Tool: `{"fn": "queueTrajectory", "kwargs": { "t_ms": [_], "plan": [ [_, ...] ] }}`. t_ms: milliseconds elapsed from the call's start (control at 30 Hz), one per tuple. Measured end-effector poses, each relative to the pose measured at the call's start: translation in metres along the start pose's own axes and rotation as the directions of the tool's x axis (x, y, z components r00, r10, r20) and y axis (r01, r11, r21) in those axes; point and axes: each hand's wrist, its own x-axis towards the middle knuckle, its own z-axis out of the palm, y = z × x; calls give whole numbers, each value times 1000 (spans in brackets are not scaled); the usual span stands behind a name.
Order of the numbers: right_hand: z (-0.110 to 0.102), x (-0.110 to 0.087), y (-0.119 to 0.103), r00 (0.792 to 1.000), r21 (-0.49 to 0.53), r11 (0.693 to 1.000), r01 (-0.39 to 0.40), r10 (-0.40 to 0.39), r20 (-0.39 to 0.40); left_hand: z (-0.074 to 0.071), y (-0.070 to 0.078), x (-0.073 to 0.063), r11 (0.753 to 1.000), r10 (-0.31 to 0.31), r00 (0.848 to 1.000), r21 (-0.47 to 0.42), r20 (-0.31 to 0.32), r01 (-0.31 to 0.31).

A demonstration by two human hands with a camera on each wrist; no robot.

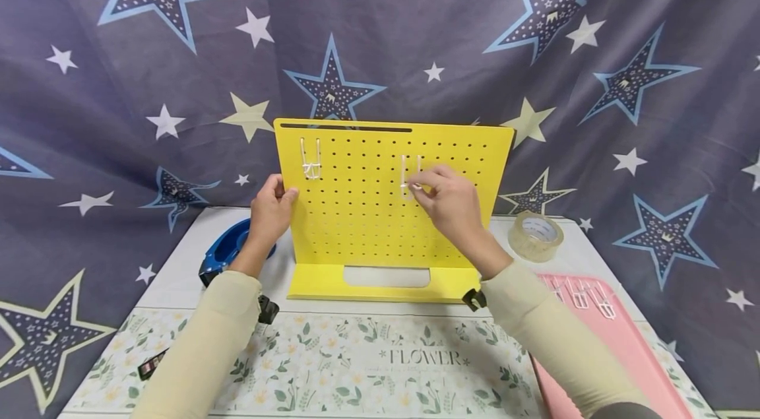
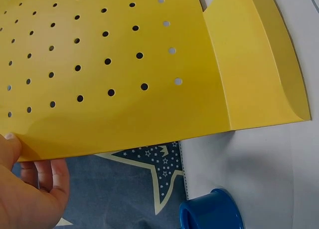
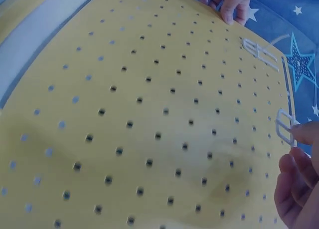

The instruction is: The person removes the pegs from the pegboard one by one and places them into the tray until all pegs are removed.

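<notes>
A yellow pegboard [image 1: 356,227] stands upright on its folded base. My left hand [image 1: 270,211] grips its left edge, thumb on the front face and fingers behind, as the left wrist view also shows. With thumb and fingertips my right hand [image 1: 448,201] pinches a white wire pegboard hook [image 1: 404,175] against the board's upper right-middle part; the fingers cover some of it. Another white hook [image 1: 311,169] hangs at the board's upper left corner. In the right wrist view, the pinched hook [image 3: 283,128] shows its looped end beside the fingers.
A blue tape dispenser [image 1: 225,246] sits left of the board, and a roll of clear tape [image 1: 528,249] on the right. Several white hooks [image 1: 580,299] lie on a pink tray [image 1: 647,359]. A flowered mat [image 1: 356,366] covers the table front; a small dark object [image 1: 150,366] is at left.
</notes>
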Motion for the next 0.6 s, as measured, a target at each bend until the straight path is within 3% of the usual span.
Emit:
{"fn": "queueTrajectory", "kwargs": {
  "t_ms": [333,600],
  "plan": [
    [-50,-26,44,997,-31,997,-70,71,20,1,-1,0,1000,-1,1000,-6,-2,1],
    [-92,-54,73,977,-118,977,-177,188,97,1,0,0,1000,-4,1000,-12,3,4]
  ]
}}
